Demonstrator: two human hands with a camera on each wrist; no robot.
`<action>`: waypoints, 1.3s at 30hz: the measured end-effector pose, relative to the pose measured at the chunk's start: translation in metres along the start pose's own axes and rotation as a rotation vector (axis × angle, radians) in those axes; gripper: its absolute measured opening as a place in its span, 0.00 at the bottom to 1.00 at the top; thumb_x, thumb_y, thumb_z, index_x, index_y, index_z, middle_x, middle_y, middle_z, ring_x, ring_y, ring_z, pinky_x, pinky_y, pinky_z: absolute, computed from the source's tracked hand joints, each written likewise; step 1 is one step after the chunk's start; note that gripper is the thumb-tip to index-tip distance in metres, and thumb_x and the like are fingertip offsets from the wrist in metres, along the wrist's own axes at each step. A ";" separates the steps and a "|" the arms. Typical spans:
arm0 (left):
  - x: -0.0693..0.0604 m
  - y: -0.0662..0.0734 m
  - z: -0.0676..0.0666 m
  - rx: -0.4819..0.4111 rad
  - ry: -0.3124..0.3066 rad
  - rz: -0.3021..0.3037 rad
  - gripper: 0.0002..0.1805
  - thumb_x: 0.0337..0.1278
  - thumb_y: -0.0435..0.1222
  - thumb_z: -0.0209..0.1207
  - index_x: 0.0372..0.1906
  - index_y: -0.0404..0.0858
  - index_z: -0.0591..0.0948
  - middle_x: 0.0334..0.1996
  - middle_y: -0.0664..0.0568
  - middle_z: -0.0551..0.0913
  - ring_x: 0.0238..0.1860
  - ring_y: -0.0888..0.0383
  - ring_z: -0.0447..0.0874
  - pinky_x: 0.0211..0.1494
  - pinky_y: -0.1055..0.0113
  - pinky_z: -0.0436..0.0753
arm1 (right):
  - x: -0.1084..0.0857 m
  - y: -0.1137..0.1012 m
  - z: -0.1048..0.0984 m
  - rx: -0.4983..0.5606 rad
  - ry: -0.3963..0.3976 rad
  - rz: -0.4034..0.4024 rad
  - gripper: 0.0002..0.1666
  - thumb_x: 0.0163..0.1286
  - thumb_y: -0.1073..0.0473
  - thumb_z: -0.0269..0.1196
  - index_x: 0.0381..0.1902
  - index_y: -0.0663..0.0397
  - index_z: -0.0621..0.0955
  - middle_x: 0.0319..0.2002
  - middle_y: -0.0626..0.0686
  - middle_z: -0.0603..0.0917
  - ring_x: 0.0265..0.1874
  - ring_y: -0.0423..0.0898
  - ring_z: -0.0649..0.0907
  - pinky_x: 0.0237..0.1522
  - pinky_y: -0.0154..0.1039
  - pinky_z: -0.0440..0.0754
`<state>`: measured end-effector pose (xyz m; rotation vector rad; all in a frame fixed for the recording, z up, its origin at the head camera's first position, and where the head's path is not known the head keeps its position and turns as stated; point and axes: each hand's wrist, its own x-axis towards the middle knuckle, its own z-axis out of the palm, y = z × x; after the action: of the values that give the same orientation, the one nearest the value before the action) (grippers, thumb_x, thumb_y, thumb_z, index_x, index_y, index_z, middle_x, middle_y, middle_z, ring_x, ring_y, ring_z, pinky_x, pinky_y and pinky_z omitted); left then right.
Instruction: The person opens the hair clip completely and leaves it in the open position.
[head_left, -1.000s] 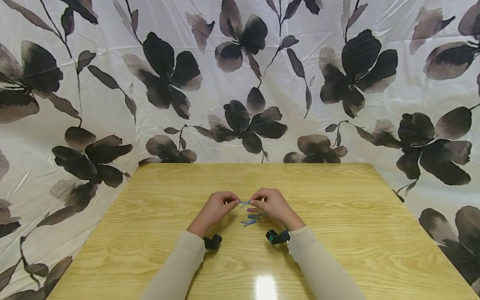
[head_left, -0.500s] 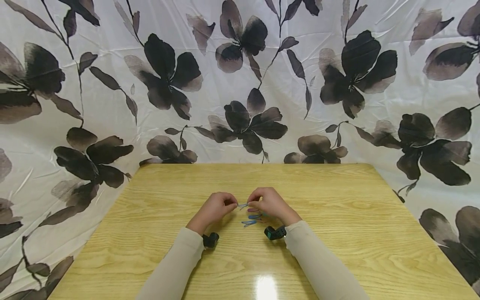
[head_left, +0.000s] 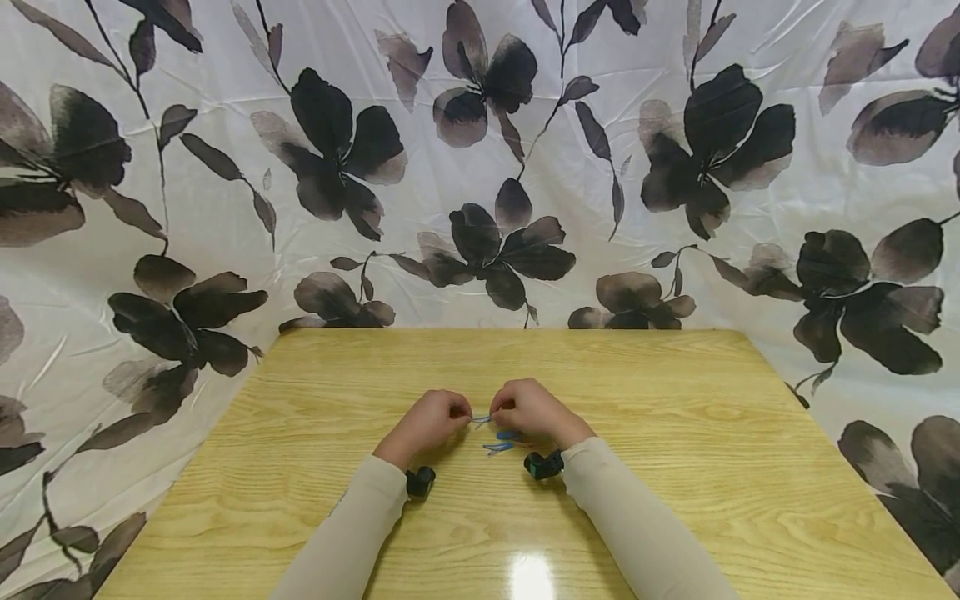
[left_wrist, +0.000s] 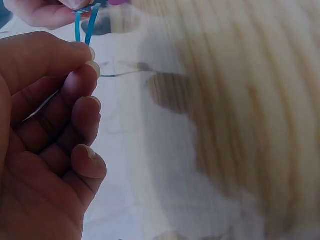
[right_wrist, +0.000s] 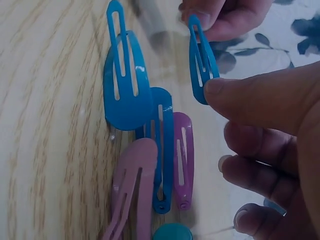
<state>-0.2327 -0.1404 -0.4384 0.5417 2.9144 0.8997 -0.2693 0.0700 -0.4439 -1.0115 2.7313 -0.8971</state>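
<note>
Between my two hands is a blue snap hair clip [head_left: 481, 419], held just above the table. Its narrow end is pinched by my left hand [head_left: 429, 423], seen close up in the left wrist view. My right hand [head_left: 536, 412] pinches the wide end between thumb and finger. In the right wrist view the held clip [right_wrist: 198, 89] looks spread, its slotted tongue visible. Below it lie more snap clips: a wide blue one [right_wrist: 125, 112], another blue one [right_wrist: 167, 135], a purple one [right_wrist: 188, 170] and a pink one [right_wrist: 144, 167].
A rounded teal thing [right_wrist: 172, 232], cut off by the right wrist view's lower edge, sits beside the pink clip. The wood-grain table [head_left: 660, 392] ends against a white cloth with dark flowers [head_left: 487, 167]. Both wrists carry black cameras.
Both hands have shifted slightly toward the person and left, carrying the blue hair clip. My right hand now covers the pink-purple clip seen earlier in the head view.
</note>
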 end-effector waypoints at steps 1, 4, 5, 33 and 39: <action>0.000 0.000 0.000 0.008 -0.002 0.005 0.05 0.62 0.34 0.61 0.31 0.42 0.85 0.30 0.56 0.82 0.30 0.61 0.74 0.39 0.65 0.77 | 0.001 -0.001 0.000 -0.014 -0.005 -0.004 0.04 0.64 0.60 0.64 0.33 0.46 0.87 0.31 0.43 0.81 0.30 0.39 0.77 0.38 0.36 0.77; 0.000 -0.001 0.001 0.024 -0.015 0.015 0.05 0.61 0.33 0.61 0.31 0.41 0.85 0.29 0.56 0.82 0.30 0.61 0.74 0.39 0.65 0.77 | 0.002 -0.002 0.001 -0.042 -0.016 -0.017 0.05 0.64 0.60 0.64 0.33 0.47 0.87 0.30 0.42 0.79 0.28 0.39 0.76 0.37 0.36 0.76; 0.000 -0.001 0.001 0.030 -0.020 0.020 0.05 0.61 0.33 0.60 0.31 0.41 0.85 0.29 0.56 0.82 0.30 0.61 0.74 0.39 0.65 0.77 | 0.002 -0.002 0.001 -0.050 -0.021 -0.020 0.05 0.63 0.60 0.64 0.33 0.47 0.87 0.30 0.43 0.79 0.28 0.39 0.75 0.36 0.35 0.76; 0.000 -0.001 0.006 0.091 -0.071 0.041 0.06 0.59 0.33 0.59 0.29 0.43 0.84 0.26 0.58 0.81 0.26 0.62 0.73 0.35 0.66 0.76 | 0.000 -0.009 0.001 -0.105 -0.057 -0.032 0.05 0.64 0.61 0.65 0.32 0.47 0.88 0.33 0.44 0.82 0.30 0.39 0.76 0.37 0.36 0.76; -0.001 -0.001 0.006 0.089 -0.069 0.042 0.06 0.59 0.33 0.60 0.29 0.43 0.85 0.26 0.57 0.82 0.27 0.62 0.74 0.35 0.66 0.76 | 0.000 -0.008 0.002 -0.111 -0.058 -0.032 0.05 0.64 0.60 0.65 0.32 0.47 0.88 0.32 0.45 0.82 0.30 0.39 0.76 0.36 0.36 0.76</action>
<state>-0.2315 -0.1379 -0.4438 0.6281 2.9018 0.7421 -0.2643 0.0644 -0.4409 -1.0856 2.7510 -0.7152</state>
